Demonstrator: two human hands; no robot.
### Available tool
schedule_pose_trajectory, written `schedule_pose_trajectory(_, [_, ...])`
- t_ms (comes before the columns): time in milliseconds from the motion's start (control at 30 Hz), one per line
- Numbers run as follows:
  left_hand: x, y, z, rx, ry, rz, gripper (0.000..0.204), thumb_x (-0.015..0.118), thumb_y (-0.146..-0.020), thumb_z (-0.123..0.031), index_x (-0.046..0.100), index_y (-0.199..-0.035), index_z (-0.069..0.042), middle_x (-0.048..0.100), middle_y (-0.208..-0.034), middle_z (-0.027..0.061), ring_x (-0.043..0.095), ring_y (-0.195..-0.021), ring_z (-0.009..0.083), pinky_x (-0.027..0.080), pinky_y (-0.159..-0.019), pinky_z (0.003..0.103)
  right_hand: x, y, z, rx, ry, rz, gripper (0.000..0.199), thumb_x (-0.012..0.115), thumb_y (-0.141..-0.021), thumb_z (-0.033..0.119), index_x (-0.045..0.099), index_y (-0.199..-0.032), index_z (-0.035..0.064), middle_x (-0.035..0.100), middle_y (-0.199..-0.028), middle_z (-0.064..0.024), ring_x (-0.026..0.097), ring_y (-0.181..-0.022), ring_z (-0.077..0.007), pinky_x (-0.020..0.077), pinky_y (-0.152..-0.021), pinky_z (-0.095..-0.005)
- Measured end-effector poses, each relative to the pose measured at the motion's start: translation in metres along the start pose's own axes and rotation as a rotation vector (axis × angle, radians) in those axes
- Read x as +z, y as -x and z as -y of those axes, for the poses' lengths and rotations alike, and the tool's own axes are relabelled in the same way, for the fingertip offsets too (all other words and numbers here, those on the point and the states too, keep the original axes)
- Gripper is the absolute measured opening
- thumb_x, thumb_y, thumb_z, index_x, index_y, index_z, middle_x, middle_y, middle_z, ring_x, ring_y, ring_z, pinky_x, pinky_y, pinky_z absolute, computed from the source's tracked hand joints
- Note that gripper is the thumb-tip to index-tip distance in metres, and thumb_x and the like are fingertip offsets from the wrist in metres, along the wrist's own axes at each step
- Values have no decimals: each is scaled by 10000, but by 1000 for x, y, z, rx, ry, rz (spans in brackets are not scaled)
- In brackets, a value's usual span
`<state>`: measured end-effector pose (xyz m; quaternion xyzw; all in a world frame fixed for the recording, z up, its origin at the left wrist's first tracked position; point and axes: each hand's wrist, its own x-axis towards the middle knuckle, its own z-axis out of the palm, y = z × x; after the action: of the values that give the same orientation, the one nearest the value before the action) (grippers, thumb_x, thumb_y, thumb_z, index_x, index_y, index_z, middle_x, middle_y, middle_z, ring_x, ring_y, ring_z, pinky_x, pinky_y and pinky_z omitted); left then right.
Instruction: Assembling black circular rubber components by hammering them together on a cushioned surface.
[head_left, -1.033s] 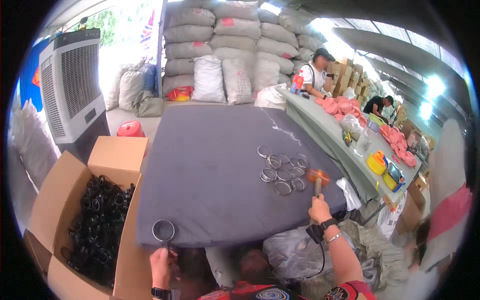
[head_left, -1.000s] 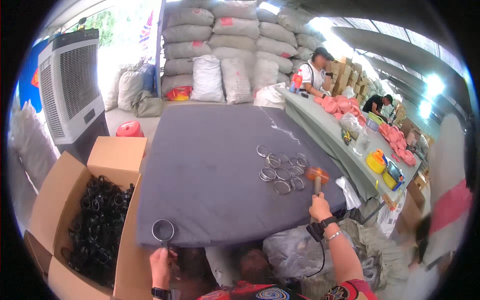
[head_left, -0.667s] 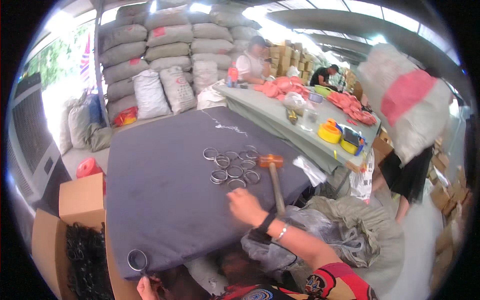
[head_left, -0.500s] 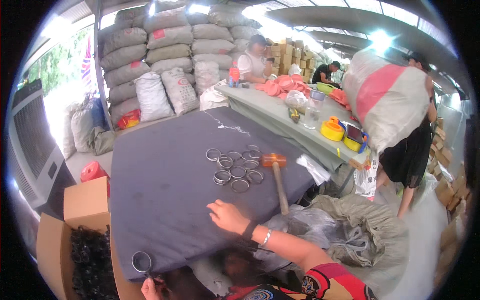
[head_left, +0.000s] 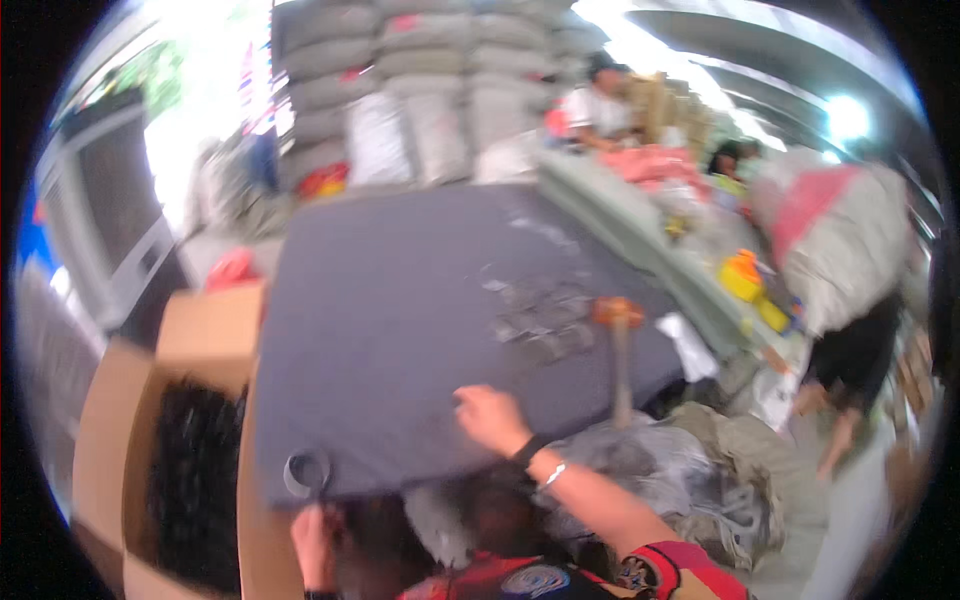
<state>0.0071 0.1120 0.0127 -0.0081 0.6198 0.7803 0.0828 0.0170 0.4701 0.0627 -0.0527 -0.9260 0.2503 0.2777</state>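
We record one view, taken from the wearer's head — the left of two fisheye cameras worn side by side. It faces forward and down across the dark table [head_left: 380,330]. We find the left hand [head_left: 313,543] and right hand [head_left: 492,418] near the lens, low in frame; the stacked sacks [head_left: 420,62] stand well beyond — straight edges bow toward the view's rim.

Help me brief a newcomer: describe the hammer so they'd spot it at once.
Find the large table covered in dark cloth. On its right side, between a cluster of rings and a white item, lies the hammer, handle toward the near edge. Its orange head on a long, straight handle sets it apart from both neighbours.
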Motion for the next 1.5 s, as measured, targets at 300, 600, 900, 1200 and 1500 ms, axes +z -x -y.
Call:
schedule_pose_trajectory(300, [12, -11, -13, -45, -53, 96, 293, 501, -937, -260, 627, -835, -16, 618, -779, 40, 542, -700, 109, 444, -659, 249, -23, -11, -1, 30, 26, -3, 223, 603, -780, 145, 645, -986, 72, 622, -794, -118, 623, -705, -296, 508, -657, -405])
schedule_pose_trajectory(600, [14, 24, -25, -9, -129, 35, 341, 433, -954, -282, 619, -837, -21, 596, -673, 75, 524, -544, 151, 415, -507, 281, -38, -7, -22, 322, -638, 62, 694, 618, -790, 113, 291, -1396, 33, 554, -657, -36, 554, -582, -132, 476, -550, -304])
schedule_pose_trajectory(900, [27, -1, -14, -45, 66, 129, 282, 519, -952, -280, 552, -813, -37, 574, -774, 46, 543, -711, 144, 469, -689, 302, -248, -131, -50, 176, -1026, -882, 925, 582, -806, 38, -70, -1460, 83, 547, -653, -64, 478, -479, -133, 396, -396, -280])
schedule_pose_trajectory(1200, [2, -6, -8, 29, 68, 96, 261, 483, -944, -219, 585, -778, -45, 614, -768, 53, 563, -703, 147, 456, -642, 294, -127, -94, -34, 278, -872, -423, 804, 536, -804, -5, 81, -1464, 47, 496, -640, 8, 458, -506, -69, 382, -407, -224])
schedule_pose_trajectory(1500, [0, 8, -3, 28, 68, 121, 261, 520, -943, -230, 616, -843, -10, 642, -782, 93, 611, -699, 172, 522, -658, 321, -15, -12, -5, 121, -62, 70, 711, 619, -779, 142, 293, -1405, 58, 633, -735, -73, 613, -618, -222, 493, -572, -367])
